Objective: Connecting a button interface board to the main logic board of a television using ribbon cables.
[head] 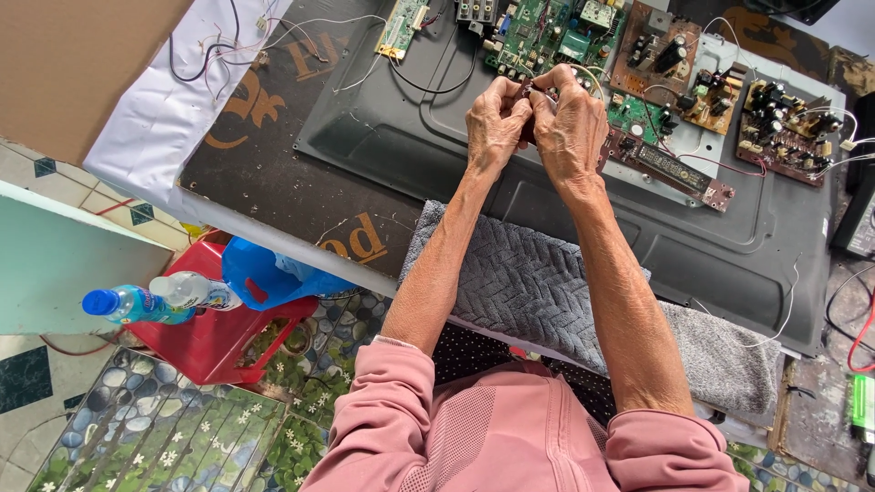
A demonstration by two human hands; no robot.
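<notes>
Floor: pebble-pattern tiles, with a red plastic stool (214,342) carrying two spray bottles (146,299). The table (273,173) is a dark printed board. On it lies a matte grey panel back (547,210); a grey herringbone-knit towel (547,292) drapes its near edge. Left hand (495,123) and right hand (570,128) meet above the panel, each grip pinched closed on a small dark part (529,91), mostly hidden, orientation indeterminable. Green and brown circuit boards (665,64) lie beyond and right.

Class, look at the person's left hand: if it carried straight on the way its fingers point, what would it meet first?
Probably the green circuit board, just beyond the left hand; their relative height is unclear.
</notes>
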